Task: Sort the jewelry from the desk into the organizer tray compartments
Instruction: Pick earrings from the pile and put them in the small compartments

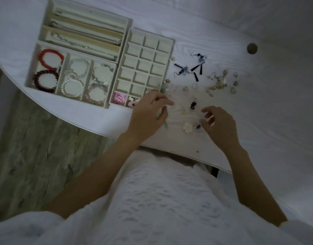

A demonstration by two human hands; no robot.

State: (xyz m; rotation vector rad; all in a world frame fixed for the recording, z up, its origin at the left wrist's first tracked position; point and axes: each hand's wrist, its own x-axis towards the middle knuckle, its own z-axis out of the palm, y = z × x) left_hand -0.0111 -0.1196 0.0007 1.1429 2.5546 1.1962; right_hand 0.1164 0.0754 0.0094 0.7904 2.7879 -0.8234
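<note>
Broadly, the white desk (240,121) fills the view, and everything else is placed here against the grid tray (143,71), a cream organizer of many small square compartments. Left of the grid tray and touching it sit two more trays: the necklace tray (84,30) at the far side, with chains lying in long slots, and the bracelet tray (69,78) nearer the person, holding beaded bracelets in three columns, a red bracelet (50,57) in the leftmost. Most of the grid tray's compartments show bare lining; a pink flower piece (120,98) lies in its near-left corner cell, with pale pieces in the cell beside it.

The left hand (148,115) hovers over the grid tray's near-right corner, fingers curled around a thin pale-green piece (165,124) that hangs below the palm. The right hand (217,124) is further right of the tray, fingers loosely bent, holding nothing.

Right of the grid tray, loose jewelry is scattered on the desk: dark blue tassel earrings (196,66), a cluster of gold-toned earrings (221,80), a small black charm (193,104), and a white flower earring (187,126) just beside the right hand.
</note>
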